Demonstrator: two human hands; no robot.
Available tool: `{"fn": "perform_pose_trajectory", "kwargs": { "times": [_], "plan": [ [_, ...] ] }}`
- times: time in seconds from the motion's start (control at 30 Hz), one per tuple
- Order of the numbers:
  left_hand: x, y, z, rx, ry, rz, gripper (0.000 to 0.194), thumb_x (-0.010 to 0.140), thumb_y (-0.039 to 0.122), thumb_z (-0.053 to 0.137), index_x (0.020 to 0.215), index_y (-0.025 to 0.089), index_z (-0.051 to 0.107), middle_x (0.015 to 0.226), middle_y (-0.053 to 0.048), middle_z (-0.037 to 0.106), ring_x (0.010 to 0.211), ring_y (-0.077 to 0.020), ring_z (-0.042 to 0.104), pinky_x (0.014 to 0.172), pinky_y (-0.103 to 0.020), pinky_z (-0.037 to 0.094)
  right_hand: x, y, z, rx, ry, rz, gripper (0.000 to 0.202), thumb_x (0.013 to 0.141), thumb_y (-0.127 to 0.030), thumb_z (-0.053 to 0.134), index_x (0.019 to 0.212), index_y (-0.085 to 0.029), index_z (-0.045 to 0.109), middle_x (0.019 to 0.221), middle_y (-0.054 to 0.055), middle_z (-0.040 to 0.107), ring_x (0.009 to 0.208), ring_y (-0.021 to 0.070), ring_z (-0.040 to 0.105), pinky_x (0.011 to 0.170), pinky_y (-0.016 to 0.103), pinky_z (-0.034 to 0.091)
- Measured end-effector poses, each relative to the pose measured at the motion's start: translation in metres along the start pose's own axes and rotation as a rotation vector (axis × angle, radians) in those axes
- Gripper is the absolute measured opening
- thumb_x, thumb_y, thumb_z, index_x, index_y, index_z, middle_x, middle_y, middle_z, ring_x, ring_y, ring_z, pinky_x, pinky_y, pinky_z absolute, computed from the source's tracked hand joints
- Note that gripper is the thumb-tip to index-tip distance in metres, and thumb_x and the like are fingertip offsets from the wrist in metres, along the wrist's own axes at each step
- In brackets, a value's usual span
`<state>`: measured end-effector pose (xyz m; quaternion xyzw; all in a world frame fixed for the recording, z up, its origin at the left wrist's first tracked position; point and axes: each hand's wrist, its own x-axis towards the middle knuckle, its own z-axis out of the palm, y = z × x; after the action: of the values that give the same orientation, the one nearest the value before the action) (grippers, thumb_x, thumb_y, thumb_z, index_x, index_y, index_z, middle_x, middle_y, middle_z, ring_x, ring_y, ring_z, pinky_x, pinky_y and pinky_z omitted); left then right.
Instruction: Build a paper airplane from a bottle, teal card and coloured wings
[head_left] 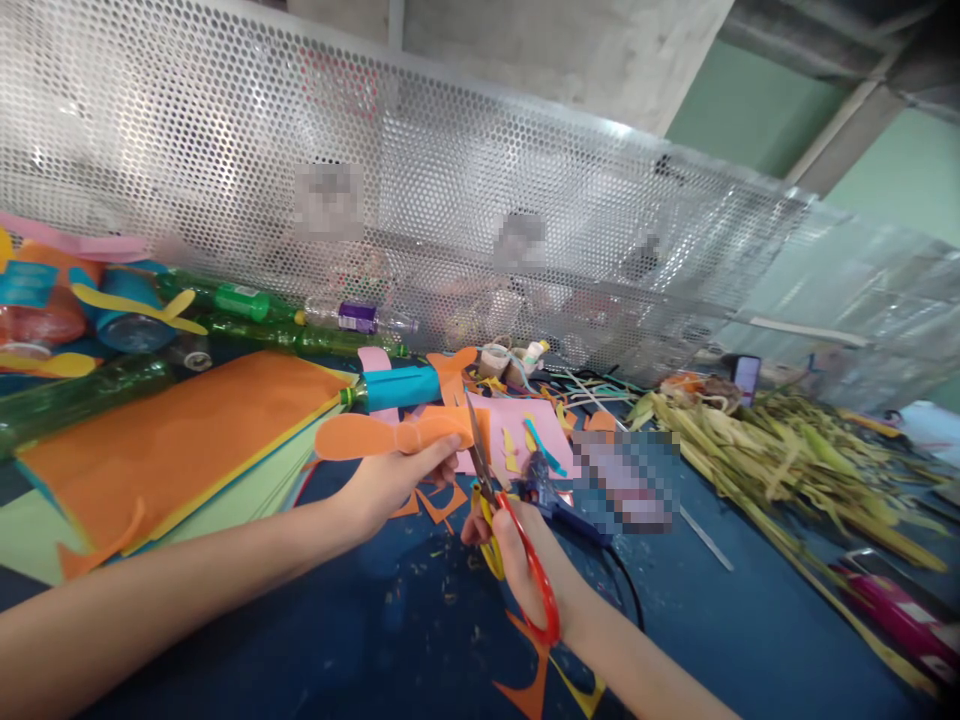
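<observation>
My left hand [397,487] pinches an orange foam propeller shape [360,438] with rounded blades, a squarer uncut end toward the right. My right hand [517,545] is wrapped round the handles of a pair of scissors [538,590], red and yellow. Their blades point up and away, at the right end of the orange foam. Behind the foam lies a green bottle wrapped in blue [401,388], with an orange propeller [452,372] at its end. Just right of the scissors lies a blue glue gun [562,508].
Orange sheets [187,440] and green bottles [90,400] lie at left, a pink sheet [551,425] with scraps in the middle. Dried husks [720,450] and a magenta object [896,610] are at right. A perforated metal screen [450,190] stands behind; people show blurrily through it.
</observation>
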<state>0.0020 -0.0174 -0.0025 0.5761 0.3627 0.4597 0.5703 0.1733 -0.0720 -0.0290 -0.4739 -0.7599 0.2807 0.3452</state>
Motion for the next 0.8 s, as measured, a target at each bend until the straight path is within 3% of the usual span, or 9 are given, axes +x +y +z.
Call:
{"fn": "perform_pose_trajectory", "kwargs": {
  "times": [0.37, 0.57, 0.8],
  "plan": [
    [-0.0009, 0.0021, 0.0006, -0.003, -0.019, 0.002, 0.026, 0.081, 0.039, 0.056, 0.066, 0.018, 0.059, 0.064, 0.001, 0.057, 0.061, -0.0114, 0.053, 0.062, -0.023, 0.045, -0.0016, 0.0053, 0.0036, 0.104, -0.018, 0.019, 0.053, 0.092, -0.059, 0.017, 0.063, -0.021, 0.038, 0.055, -0.001, 0.04, 0.05, 0.0129, 0.045, 0.048, 0.024, 0.039],
    [0.0023, 0.0017, -0.0016, 0.026, 0.029, 0.004, 0.024, 0.076, 0.039, 0.06, 0.066, 0.017, 0.059, 0.064, 0.001, 0.058, 0.06, -0.0117, 0.053, 0.061, -0.024, 0.046, 0.001, 0.0027, 0.0001, 0.044, -0.008, 0.036, 0.054, 0.092, -0.061, 0.018, 0.06, -0.021, 0.035, 0.05, -0.002, 0.037, 0.046, 0.0112, 0.037, 0.044, 0.023, 0.031],
    [0.0064, -0.0016, -0.0068, 0.097, 0.005, 0.01, 0.025, 0.078, 0.038, 0.057, 0.065, 0.017, 0.058, 0.065, 0.001, 0.059, 0.061, -0.0122, 0.053, 0.062, -0.025, 0.045, 0.0021, -0.0001, -0.0026, -0.022, -0.011, 0.039, 0.058, 0.091, -0.063, 0.014, 0.055, -0.021, 0.034, 0.047, -0.002, 0.035, 0.046, 0.0119, 0.036, 0.045, 0.025, 0.028]
  ]
}}
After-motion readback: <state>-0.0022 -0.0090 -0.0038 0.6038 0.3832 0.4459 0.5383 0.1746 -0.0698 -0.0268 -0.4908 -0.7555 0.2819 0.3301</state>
